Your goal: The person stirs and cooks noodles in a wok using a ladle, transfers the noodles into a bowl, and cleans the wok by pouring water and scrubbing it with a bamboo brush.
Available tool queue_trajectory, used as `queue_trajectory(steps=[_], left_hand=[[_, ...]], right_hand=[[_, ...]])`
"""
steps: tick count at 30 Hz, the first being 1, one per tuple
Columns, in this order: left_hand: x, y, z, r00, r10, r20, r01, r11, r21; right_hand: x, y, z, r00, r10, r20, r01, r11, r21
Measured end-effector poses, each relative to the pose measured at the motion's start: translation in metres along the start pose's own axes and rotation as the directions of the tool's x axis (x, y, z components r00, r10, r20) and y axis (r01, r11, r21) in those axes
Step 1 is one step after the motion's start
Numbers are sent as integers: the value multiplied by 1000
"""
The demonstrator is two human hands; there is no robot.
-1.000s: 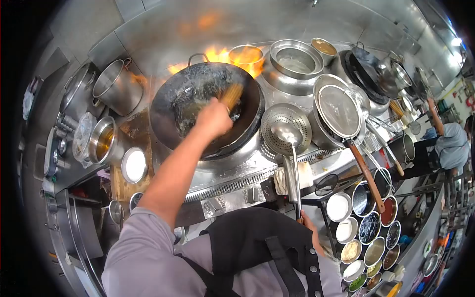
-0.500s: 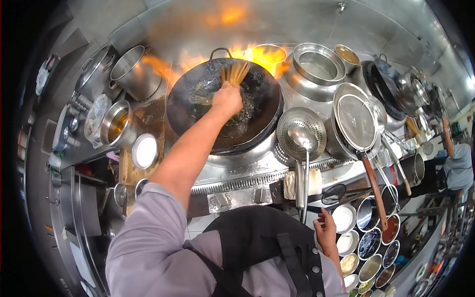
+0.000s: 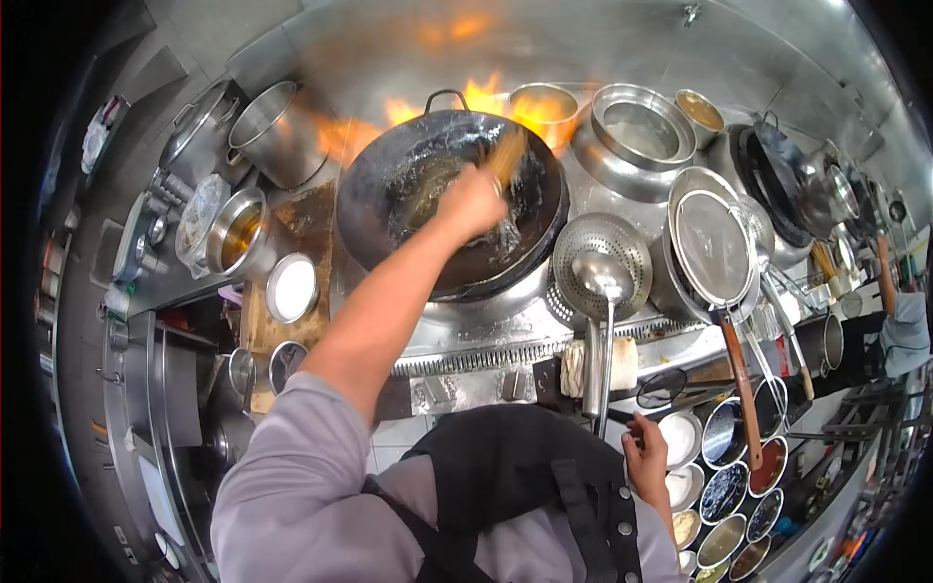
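Note:
My left hand (image 3: pixel 472 204) is closed around a bamboo wok brush (image 3: pixel 508 155) over the right part of a large dark wok (image 3: pixel 362 209). The brush is blurred and its bristles are partly hidden by the hand. Splashing liquid (image 3: pixel 418 199) covers the wok's inside, and flames (image 3: pixel 481 97) rise behind its rim. My right hand (image 3: pixel 648 457) hangs beside the apron with loosely bent fingers apart, holding nothing. It is nearest to the bowls of white seasoning (image 3: pixel 680 435). A ladle (image 3: pixel 600 275) rests in a perforated strainer (image 3: pixel 622 233) right of the wok.
Left of the wok stand a pot of amber liquid (image 3: pixel 238 238), a tall steel pot (image 3: pixel 267 126) and a white bowl (image 3: pixel 292 289). On the right are a wire sieve (image 3: pixel 714 248) over a pot and several seasoning bowls. A person (image 3: pixel 904 330) stands at far right.
My left hand has swept the brush to the right and slightly down inside the wok. The flames behind the wok are smaller. My right hand has hardly moved, and the view has shifted slightly.

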State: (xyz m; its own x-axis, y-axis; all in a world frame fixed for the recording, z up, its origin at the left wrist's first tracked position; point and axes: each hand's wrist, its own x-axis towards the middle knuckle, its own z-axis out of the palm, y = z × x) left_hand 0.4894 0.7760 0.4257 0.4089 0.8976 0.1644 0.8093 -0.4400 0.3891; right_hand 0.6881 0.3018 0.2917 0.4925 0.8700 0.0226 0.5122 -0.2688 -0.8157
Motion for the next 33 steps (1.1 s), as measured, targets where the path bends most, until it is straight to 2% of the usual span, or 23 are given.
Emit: queue_trajectory(steps=[2,3,4,5,6,7,11,13,15,17,19,21,22,23,24,26,27,28,29,30,31,32,33], left_hand=[[25,-10,1,969,-64,-237,46,996,-80],[24,-9,-8,969,-63,-237,44,996,-81],[11,9,-39,987,-147,59,154,975,-159],[1,19,-56,915,-196,352,278,940,-200],[-16,19,-53,947,-98,307,160,970,-184],[-22,1,-27,969,242,57,-241,970,-30],[43,-38,-15,997,-5,-76,1,998,-59],[38,-22,-34,1000,22,2,-22,1000,-12],[-9,10,-43,956,57,287,-120,971,207],[-45,5,-37,890,170,423,-295,922,250],[-6,-45,-20,991,0,134,-29,976,214],[28,-86,-8,991,-88,-104,89,996,12],[29,-84,-10,988,-154,-14,144,951,-275],[27,-78,-7,939,-309,151,322,635,-702],[30,-87,3,932,-214,293,336,205,-920],[3,-70,-3,894,-129,430,335,-445,-830],[-11,-64,2,926,7,378,290,-653,-700],[-35,-46,0,960,24,279,221,-679,-700],[-67,-24,-14,983,52,176,168,-629,-759],[-80,-24,-11,973,229,31,141,-483,-864],[-112,-5,-27,991,36,130,135,-225,-965],[-128,-7,-28,990,139,-16,-32,114,-993],[-137,-17,-31,966,220,-134,-201,321,-925]], right_hand=[[6,-12,2,997,-49,51,50,999,-13],[7,-17,0,992,-95,82,98,995,-35],[5,-16,-1,992,-95,83,98,994,-39],[3,-15,-2,994,-94,64,95,995,-16],[5,-14,-2,995,-93,43,93,996,10],[11,-11,-2,995,-96,37,96,995,11],[6,-19,0,999,-48,11,47,997,62],[9,-35,-6,981,-155,119,162,985,-54],[11,-37,-8,982,-161,100,163,986,-18],[12,-35,-8,990,-138,32,138,990,7],[22,-39,-7,985,-167,48,168,986,-17],[39,-58,-2,976,-215,45,212,976,55],[52,-62,2,974,-226,33,222,970,98],[69,-68,10,970,-239,35,232,961,149],[89,-82,17,994,-45,102,5,932,363],[136,-141,39,964,-245,106,107,719,687],[162,-173,48,917,-293,270,-83,523,848],[180,-199,64,906,-214,366,-260,401,878],[194,-230,77,829,-275,487,-396,326,858],[207,-250,92,754,-347,558,-493,264,829],[203,-277,105,745,-360,561,-512,232,827],[215,-269,116,776,-326,540,-501,201,842],[229,-263,125,809,-295,509,-480,169,861]])
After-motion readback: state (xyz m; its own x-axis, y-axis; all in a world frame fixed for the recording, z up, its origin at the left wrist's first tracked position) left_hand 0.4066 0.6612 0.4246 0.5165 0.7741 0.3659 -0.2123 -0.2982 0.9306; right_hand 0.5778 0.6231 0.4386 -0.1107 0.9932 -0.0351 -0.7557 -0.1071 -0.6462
